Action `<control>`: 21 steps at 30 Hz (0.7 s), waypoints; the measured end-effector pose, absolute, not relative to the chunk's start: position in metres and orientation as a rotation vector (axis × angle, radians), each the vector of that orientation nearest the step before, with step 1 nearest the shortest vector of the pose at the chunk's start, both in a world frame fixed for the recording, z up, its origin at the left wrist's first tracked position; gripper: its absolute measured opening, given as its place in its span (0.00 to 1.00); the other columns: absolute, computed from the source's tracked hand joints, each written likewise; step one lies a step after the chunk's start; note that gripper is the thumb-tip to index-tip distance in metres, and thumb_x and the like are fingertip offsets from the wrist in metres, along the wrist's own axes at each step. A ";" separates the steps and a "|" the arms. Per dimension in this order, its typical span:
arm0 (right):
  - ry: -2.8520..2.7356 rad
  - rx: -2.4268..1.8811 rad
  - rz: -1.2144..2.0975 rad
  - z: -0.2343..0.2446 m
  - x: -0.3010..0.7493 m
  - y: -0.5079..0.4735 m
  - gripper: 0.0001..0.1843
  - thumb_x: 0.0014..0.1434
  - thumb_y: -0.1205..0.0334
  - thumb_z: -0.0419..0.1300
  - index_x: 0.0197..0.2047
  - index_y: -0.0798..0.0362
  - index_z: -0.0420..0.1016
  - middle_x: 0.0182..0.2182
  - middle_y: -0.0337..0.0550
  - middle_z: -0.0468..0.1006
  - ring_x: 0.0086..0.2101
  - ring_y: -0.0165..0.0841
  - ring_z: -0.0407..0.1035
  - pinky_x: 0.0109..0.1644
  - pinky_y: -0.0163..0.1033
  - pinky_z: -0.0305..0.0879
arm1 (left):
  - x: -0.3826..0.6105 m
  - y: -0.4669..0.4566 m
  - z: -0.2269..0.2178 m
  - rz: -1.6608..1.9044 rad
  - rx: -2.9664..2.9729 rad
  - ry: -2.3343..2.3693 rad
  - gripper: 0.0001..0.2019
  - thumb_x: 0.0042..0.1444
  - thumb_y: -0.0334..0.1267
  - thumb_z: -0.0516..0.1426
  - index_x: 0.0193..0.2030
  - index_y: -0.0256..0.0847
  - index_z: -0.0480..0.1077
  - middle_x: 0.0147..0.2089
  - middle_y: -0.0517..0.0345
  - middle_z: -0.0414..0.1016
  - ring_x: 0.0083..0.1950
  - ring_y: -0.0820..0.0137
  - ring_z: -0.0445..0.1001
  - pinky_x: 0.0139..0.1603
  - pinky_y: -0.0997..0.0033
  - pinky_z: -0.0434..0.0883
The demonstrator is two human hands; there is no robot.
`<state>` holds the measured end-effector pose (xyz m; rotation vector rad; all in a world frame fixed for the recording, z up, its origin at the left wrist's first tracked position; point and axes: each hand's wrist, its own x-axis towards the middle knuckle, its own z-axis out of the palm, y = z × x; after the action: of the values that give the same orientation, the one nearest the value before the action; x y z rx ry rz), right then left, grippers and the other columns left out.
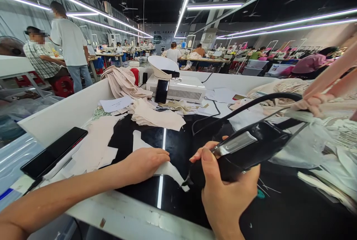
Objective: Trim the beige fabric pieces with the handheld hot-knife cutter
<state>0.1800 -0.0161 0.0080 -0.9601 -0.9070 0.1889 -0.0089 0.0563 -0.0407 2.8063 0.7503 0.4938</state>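
Note:
My right hand (pixel 223 191) is wrapped round a black corded hand tool (pixel 248 150) with a metal strip along its side. The tool's narrow tip meets the right end of a white fabric piece (pixel 173 173) on the glossy black work surface (pixel 178 206). Lying over the middle of that piece, my left hand (pixel 147 163) presses it down with the fingers stretched out. Part of the fabric is hidden under this hand. Knotted peach cloth strips (pixel 315 102) run up from the rear of the tool, where its thick cable also leaves.
Pale cut pieces (pixel 92 143) lie on the left, beside a black phone (pixel 54 152). A stack of fabric pieces (pixel 158 115) stands behind my left hand. Further back is a white vented box (pixel 178 89). Plastic-wrapped fabric (pixel 301 143) lies on the right. Co-workers sit and stand beyond.

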 end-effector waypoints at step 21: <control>-0.907 -0.911 0.241 0.008 0.177 -0.024 0.20 0.60 0.54 0.83 0.45 0.46 0.77 0.31 0.35 0.85 0.24 0.35 0.77 0.31 0.43 0.76 | -0.001 0.036 -0.048 0.398 2.848 0.822 0.17 0.73 0.20 0.54 0.58 0.39 0.77 0.59 0.48 0.84 0.59 0.61 0.85 0.63 0.65 0.83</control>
<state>0.1768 -0.0240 0.0078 -0.9115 -0.9069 0.2411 -0.0014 0.0363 -0.0482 2.8483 0.8219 0.3976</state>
